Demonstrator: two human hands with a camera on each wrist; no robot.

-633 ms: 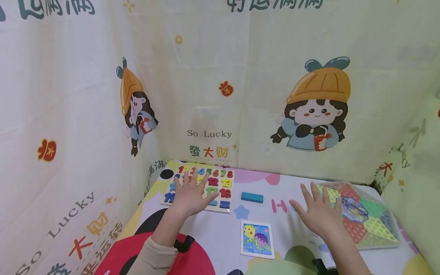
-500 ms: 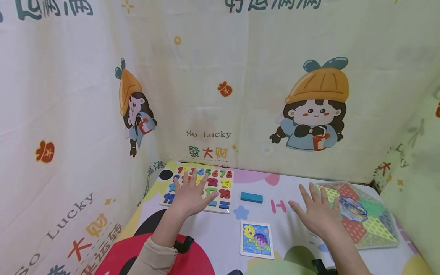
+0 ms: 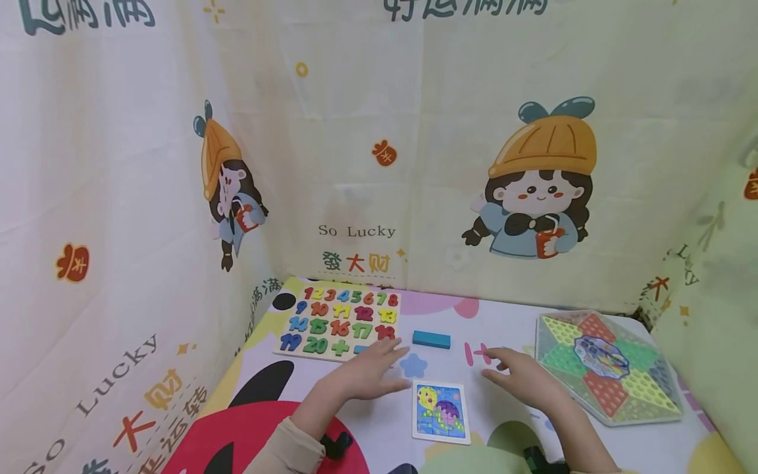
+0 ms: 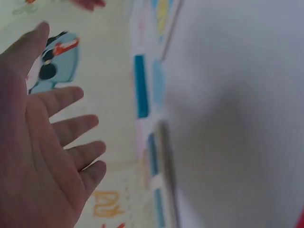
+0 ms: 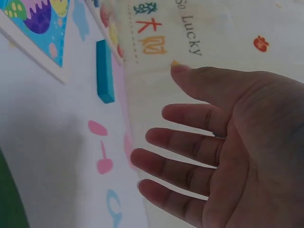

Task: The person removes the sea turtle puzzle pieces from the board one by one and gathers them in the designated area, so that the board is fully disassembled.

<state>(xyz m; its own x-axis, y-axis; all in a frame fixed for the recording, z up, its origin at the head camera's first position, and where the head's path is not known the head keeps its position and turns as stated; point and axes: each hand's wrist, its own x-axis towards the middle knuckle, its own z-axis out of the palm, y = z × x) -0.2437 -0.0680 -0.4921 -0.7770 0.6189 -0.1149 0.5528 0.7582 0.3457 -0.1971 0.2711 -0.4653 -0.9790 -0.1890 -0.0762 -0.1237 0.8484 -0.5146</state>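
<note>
The left hand (image 3: 372,372) and right hand (image 3: 524,376), empty, fingers loosely extended, have drawn inward but remain apart, flanking the flat, white-framed, rectangular turtle jigsaw (image 3: 441,413); work now appears centred there.

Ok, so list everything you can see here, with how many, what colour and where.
Number board: one, pale wood, far left of the tablecloth
Numbers: 1 to 20 showing, mixed colours, on the number board
Block: one, teal, right of the number board
Turtle puzzle: one, blue picture, white frame, front middle
Star game board: one, red, yellow and green, right side
Tablecloth: one, white with bright prints, under the toys
Wall cloth: count unclear, cream with prints, behind and at the sides
Wrist devices: two, black, one by each wrist
Left hand: one, bare, partly hiding the number board
Right hand: one, bare, right of the turtle puzzle
</note>
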